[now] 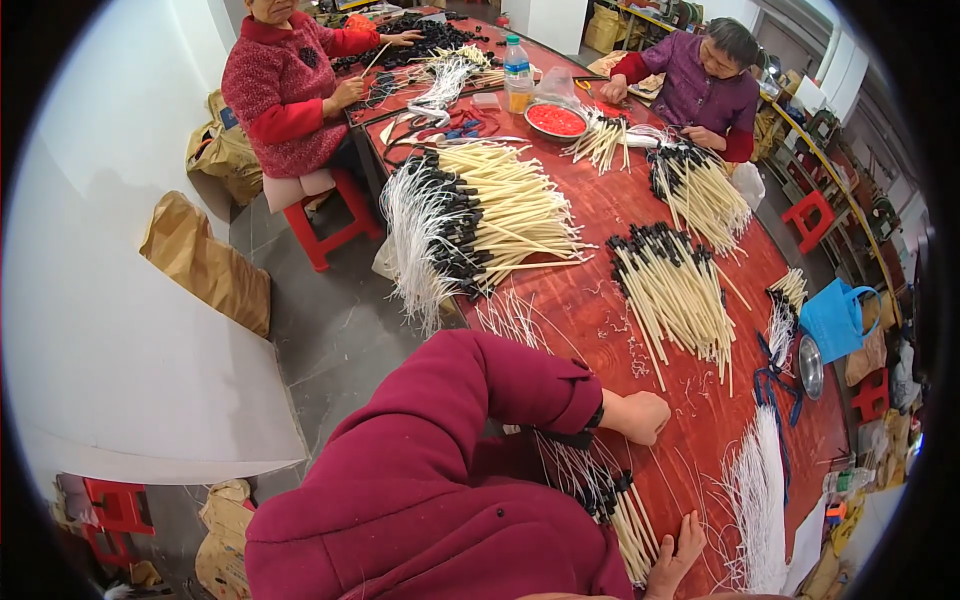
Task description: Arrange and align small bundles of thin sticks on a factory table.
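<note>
My left hand (637, 417) is closed in a fist above the red table, coming out of a maroon sleeve with a dark cuff. What its fingers hold, if anything, is too small to make out; a thin white thread runs on the table just below it. Lower down, my right hand (677, 558) rests with fingers stretched out beside a small bundle of cream sticks (632, 530). Those sticks have black ends and loose white strings, partly covered by my coat. To the right of both hands lies a thick hank of white strings (765, 500).
Bundles of black-ended sticks lie beyond my hands: a large pile (520, 210), a middle one (675, 295) and another (705, 190). Two people sit across the table (590, 320), near a bowl of red pieces (556, 120) and a bottle (517, 75). A blue bag (832, 320) stands right.
</note>
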Tool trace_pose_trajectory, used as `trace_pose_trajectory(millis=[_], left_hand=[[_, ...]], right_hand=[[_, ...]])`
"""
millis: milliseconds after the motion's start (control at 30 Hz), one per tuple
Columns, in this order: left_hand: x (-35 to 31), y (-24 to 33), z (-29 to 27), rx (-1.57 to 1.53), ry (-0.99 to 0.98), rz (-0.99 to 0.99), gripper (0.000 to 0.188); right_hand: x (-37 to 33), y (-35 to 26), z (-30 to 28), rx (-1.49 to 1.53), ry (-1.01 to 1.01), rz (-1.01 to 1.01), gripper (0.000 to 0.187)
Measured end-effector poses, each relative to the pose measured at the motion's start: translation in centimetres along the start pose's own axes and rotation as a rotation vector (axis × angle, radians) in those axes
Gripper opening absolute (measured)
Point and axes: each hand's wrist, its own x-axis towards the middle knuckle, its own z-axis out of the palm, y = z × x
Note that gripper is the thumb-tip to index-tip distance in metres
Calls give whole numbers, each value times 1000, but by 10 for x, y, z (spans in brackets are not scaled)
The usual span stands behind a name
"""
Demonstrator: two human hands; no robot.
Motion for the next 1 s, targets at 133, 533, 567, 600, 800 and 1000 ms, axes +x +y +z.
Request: trace_pose_trajectory(millis=[133,533,567,600,800,1000], left_hand=[[3,-4,4,13,-18,0,12],[-1,1,-4,8,-21,-15,12],[0,0,-4,9,-22,-15,12],[0,0,-3,6,-21,-14,12],[-1,-2,-3,9,18,15,11],[-1,2,0,8,64,37,14]], right_hand=[[-1,0,0,-2,1,12,55],[3,-2,0,-9,18,-18,52],[4,-3,0,-14,20,-15,52],[3,-4,-1,-20,20,-13,51],[-1,5,6,31,-14,43,52],[-10,-2,1,39,-55,155,51]])
